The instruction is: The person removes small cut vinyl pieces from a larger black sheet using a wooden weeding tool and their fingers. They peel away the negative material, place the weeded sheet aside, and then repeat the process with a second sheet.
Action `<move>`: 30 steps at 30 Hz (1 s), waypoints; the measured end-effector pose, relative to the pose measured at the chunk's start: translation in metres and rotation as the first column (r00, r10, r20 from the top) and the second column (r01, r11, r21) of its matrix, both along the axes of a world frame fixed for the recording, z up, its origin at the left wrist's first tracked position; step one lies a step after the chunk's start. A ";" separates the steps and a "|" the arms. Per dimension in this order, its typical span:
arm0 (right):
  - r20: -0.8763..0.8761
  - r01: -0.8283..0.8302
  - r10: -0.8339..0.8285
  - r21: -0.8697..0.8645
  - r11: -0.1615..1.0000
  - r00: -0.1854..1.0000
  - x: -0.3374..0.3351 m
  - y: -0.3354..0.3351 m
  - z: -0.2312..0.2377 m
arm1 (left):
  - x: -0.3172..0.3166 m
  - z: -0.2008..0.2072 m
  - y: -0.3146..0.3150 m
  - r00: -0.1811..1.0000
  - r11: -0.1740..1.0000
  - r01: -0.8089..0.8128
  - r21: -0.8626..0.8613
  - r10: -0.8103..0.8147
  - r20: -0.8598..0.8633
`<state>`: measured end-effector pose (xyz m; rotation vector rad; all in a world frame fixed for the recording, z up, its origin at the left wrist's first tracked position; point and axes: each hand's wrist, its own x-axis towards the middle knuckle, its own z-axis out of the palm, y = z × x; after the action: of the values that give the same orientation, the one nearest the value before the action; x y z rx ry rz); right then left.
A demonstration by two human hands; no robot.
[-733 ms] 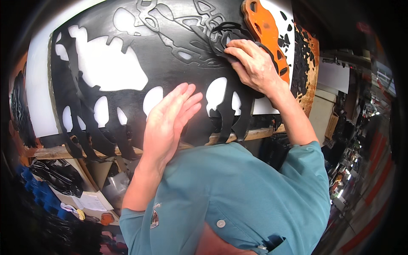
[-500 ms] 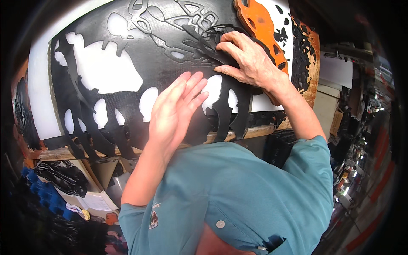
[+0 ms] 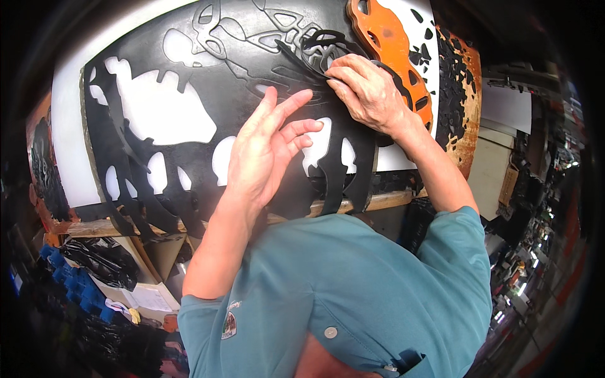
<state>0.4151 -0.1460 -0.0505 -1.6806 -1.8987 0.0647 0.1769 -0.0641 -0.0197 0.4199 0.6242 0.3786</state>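
Black, pliable cut-out material point(image 3: 307, 66) is pinched between the thumb and fingers of the right hand point(image 3: 372, 94), its edge raised over the upper right of a large black sheet point(image 3: 236, 104). Nearer the body, the left hand point(image 3: 261, 148) hovers, fingers spread. Beside the right hand lies an orange scalloped plate point(image 3: 389, 34); farther right, black scraps point(image 3: 452, 88).

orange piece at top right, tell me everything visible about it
The orange piece is a stiff-looking slab with a scalloped edge and several rounded holes. It slants along the black sheet, white surface beyond it; its top reaches the picture's edge. A curved black piece and the right hand partly cover it; whether the hand touches it is unclear.
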 end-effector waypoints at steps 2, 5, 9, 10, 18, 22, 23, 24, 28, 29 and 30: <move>-0.006 0.004 -0.004 0.007 1.000 1.000 -0.001 0.000 0.000 | 0.004 -0.004 0.003 0.995 0.992 -0.089 -0.087 0.084 -0.061; -0.038 0.007 -0.007 0.006 1.000 0.999 -0.001 0.001 0.001 | 0.012 -0.007 0.010 0.979 0.972 -0.192 -0.136 0.181 -0.091; -0.036 -0.051 0.052 0.025 0.998 0.998 0.002 0.001 0.005 | 0.022 -0.003 0.028 0.979 0.989 -0.057 0.135 0.082 -0.187; -0.044 -0.063 0.063 0.014 0.998 0.997 0.002 -0.001 0.006 | 0.024 -0.002 0.034 0.977 0.978 -0.009 0.210 0.053 -0.205; -0.089 -0.064 0.061 -0.030 0.998 0.994 0.005 0.001 0.014 | 0.044 -0.003 0.048 0.975 0.931 -0.015 0.364 0.095 -0.202; -0.694 0.130 -0.361 -0.364 0.922 0.623 0.002 0.005 0.035 | 0.035 0.009 0.036 0.962 0.870 -0.160 0.466 0.244 -0.126; -0.795 0.133 -0.345 -0.324 0.937 0.498 -0.004 0.006 0.041 | 0.031 0.013 0.032 0.940 0.845 -0.167 0.508 0.291 -0.176; -0.829 0.113 -0.342 -0.327 0.938 0.442 -0.009 0.010 0.048 | 0.026 0.018 0.029 0.929 0.804 -0.183 0.566 0.329 -0.166; -0.971 -0.064 -0.235 -0.238 0.969 0.044 -0.045 0.022 0.066 | 0.014 0.027 0.018 0.952 0.567 -0.068 0.821 0.282 -0.116; -0.967 -0.081 -0.252 -0.254 0.964 0.036 -0.052 0.026 0.068 | 0.013 0.027 0.018 0.956 0.461 0.001 0.887 0.260 -0.136; -0.958 -0.041 -0.287 -0.288 0.957 0.023 -0.058 0.031 0.068 | 0.013 0.027 0.018 0.941 0.422 0.036 0.906 0.291 -0.173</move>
<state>0.3567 -0.1154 0.0179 -1.2053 -0.5476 1.1765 0.1898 -0.0460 0.0071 1.5370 0.7200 0.8213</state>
